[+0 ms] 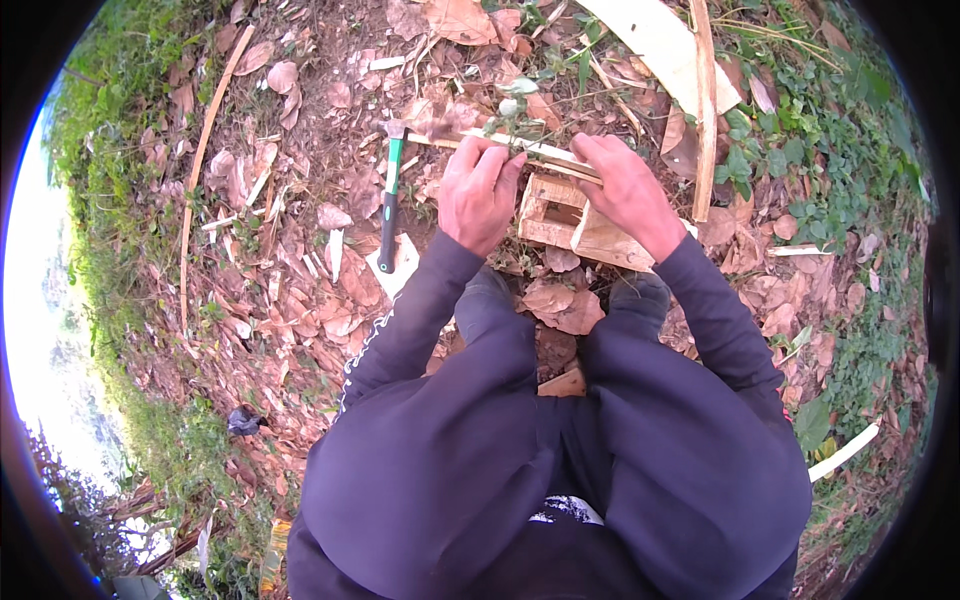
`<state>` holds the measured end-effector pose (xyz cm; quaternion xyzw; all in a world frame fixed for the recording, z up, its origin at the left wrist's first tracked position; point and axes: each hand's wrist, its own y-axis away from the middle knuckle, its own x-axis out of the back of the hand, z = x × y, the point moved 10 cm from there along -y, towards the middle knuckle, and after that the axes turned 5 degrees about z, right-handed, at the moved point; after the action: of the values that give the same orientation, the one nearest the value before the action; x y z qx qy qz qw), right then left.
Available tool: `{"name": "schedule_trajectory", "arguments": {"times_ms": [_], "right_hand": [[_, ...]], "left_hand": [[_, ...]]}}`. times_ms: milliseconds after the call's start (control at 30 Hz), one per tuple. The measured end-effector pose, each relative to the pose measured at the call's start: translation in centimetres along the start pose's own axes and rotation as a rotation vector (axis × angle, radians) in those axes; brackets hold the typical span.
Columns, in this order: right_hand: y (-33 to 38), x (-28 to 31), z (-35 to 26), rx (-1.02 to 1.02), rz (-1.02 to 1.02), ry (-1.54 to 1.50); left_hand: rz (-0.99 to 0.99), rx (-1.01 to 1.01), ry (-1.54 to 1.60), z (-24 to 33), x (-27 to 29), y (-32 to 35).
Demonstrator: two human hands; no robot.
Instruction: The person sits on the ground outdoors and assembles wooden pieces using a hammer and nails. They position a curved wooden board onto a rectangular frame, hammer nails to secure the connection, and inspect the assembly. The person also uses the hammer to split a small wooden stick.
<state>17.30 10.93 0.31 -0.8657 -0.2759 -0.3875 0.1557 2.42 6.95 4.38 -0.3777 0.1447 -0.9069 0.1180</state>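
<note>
Both my hands hold a thin, pale wooden strip (548,154) that runs crosswise in front of me. My left hand (477,195) is closed on it with bent fingers and thumb. Toward its right end, my right hand (632,190) closes around the strip too. Beneath that hand, a small wooden frame (545,232) with an opening in its top rests on the ground, partly covered by my right hand and wrist. A hammer (391,205) with a green and black handle lies left of my left hand, its head at the far end.
A broad pale board (655,50) and a long wooden stick (704,120) lie at the far right. A long curved strip (201,160) lies at left. Dry leaves (340,320) and wood scraps cover the soil. Green plants (800,150) grow along the right.
</note>
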Motion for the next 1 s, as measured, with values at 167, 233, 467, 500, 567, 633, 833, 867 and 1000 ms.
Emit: {"name": "schedule_trajectory", "arguments": {"times_ms": [167, 233, 467, 500, 567, 633, 833, 867, 1000], "right_hand": [[0.6, -1.1, 2.2, -0.1, -0.002, -0.04], [1.3, -0.5, 2.9, -0.12, 0.035, -0.036], [1.8, 0.1, 1.8, -0.085, -0.001, -0.023], [1.9, 0.5, 1.8, -0.094, 0.012, -0.003], [1.6, 0.7, 0.6, -0.066, 0.016, -0.004], [1.6, 0.6, 0.4, -0.042, 0.023, 0.007], [1.4, 0.7, -0.4, -0.029, 0.05, 0.052], [1.5, 0.5, -0.4, -0.045, 0.044, 0.052], [2.0, 0.1, 0.7, -0.132, 0.036, 0.068]], "left_hand": [[0.236, 0.097, -0.219, -2.1, 6.6, -1.3], [0.515, 0.421, 0.0, -5.9, 14.2, -2.2], [0.31, 0.545, -0.629, -18.3, 24.2, -3.0], [0.212, 0.485, -0.52, -13.6, 19.8, -4.2], [0.022, 0.099, -0.211, -6.1, 11.2, -4.3], [-0.223, -0.073, -0.097, 0.2, 3.3, -3.4], [-0.239, 0.077, -0.181, -2.1, -2.4, -0.9], [-0.238, 0.068, -0.149, -1.7, -2.7, -1.0], [-0.151, 0.079, 0.081, -0.2, -2.7, -1.6]]}}
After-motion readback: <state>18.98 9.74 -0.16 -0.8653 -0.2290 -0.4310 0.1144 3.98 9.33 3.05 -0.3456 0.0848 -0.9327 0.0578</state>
